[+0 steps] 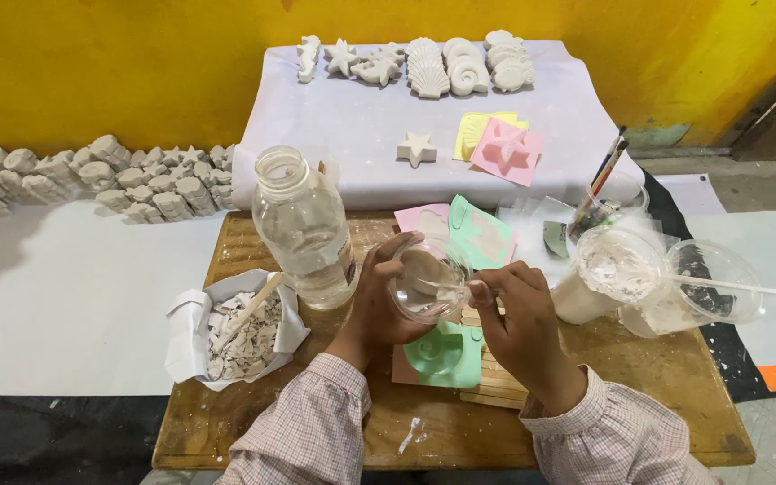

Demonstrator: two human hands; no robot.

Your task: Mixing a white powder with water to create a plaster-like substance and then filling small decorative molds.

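Head view: we've got a clear plastic cup [427, 280] tilted at centre, above a green mould [442, 352] on the wooden surface [244, 422]. Left hand [379, 301] wraps its wall at 9 o'clock; right hand [515, 310] pinches the rim at 3. Looks thin, light, flexible and likely slick, so grip the wall gently. Transparent, a little whitish liquid inside. Water bottle [303, 224] at 10 o'clock.

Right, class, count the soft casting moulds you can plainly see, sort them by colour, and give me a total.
Yellow mould: 1
Pink moulds: 2
Green moulds: 2
Total: 5
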